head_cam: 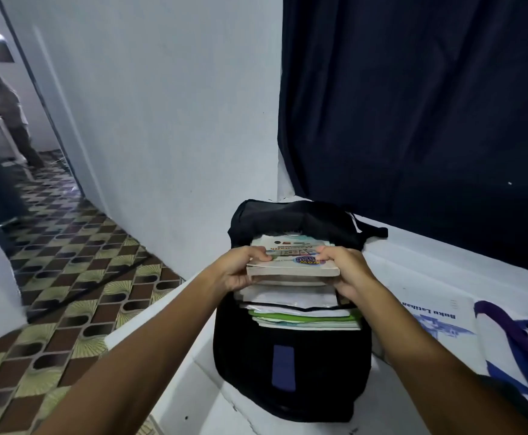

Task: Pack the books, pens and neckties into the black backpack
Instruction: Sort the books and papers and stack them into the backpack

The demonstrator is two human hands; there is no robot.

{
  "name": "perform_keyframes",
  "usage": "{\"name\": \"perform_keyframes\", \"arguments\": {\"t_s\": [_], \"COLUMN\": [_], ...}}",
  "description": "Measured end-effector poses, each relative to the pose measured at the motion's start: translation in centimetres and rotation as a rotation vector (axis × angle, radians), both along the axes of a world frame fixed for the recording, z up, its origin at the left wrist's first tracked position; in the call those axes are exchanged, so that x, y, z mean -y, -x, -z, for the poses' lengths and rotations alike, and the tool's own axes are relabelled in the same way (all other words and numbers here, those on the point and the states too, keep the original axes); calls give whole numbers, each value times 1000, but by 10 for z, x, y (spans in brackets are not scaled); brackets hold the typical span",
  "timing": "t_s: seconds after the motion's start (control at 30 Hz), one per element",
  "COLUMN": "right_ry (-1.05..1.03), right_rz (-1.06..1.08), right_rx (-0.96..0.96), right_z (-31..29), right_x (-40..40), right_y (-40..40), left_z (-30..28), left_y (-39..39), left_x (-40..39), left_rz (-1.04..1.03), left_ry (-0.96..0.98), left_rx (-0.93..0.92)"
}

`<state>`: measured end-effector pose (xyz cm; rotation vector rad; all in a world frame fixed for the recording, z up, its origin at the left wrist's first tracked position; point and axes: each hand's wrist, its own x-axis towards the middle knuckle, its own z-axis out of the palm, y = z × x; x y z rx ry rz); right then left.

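Observation:
The black backpack (290, 372) stands open on a white table, its mouth filled with a stack of books (303, 317). Above that stack I hold a thick paperback book (294, 266) with a colourful cover, flat and level at the bag's opening. My left hand (240, 271) grips its left end and my right hand (347, 271) grips its right end, thumbs on top. A white exercise book (438, 321) lies on the table to the right of the bag. Purple and blue neckties (519, 343) lie across its right side.
The white table (413, 255) meets a dark curtain (413, 105) behind the bag and a white wall (162, 120) to the left. Patterned floor tiles (68, 277) run left of the table. A person (2, 114) stands in the far doorway at upper left.

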<state>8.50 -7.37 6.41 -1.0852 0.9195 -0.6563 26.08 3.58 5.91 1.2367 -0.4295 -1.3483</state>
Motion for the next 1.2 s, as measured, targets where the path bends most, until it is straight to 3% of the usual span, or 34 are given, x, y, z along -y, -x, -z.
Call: {"name": "perform_keyframes", "arguments": {"t_s": [0.1,0.2,0.27,0.3,0.43,0.5,0.63,0.93,1.2], "right_ry": [258,714,979,1075,1209,1165,1145,1129,1173], "right_rz": [-34,-250,-299,-296,-503,-635,-676,-629,-573], "right_rx": [-275,-855,-1181,-1229,-1076,-1092,-1169,-1139,-1115], "right_z": [2,5,3,2,10,24,45,44,43], "right_x": [16,13,-1,-8,-28,-33,-31,4,45], "right_y": [-13,-16,-15,-15,-20,-21,-26,-50,-83], "left_z": [-11,-34,-45,-46,-26,-14,-1,-31,-46], "left_y": [-14,-21,-24,-26,-38,-45,-64,-82,-87], "left_x": [13,18,24,29,55,73,111,152,163], "left_rz": [170,498,566,519,115,124,308,361,397], "left_ry": [-149,-421,-539,-508,-74,-10,-130,137,213], "left_rx": [278,745,1112,1280,1859,2016,2058,1922,1914]}}
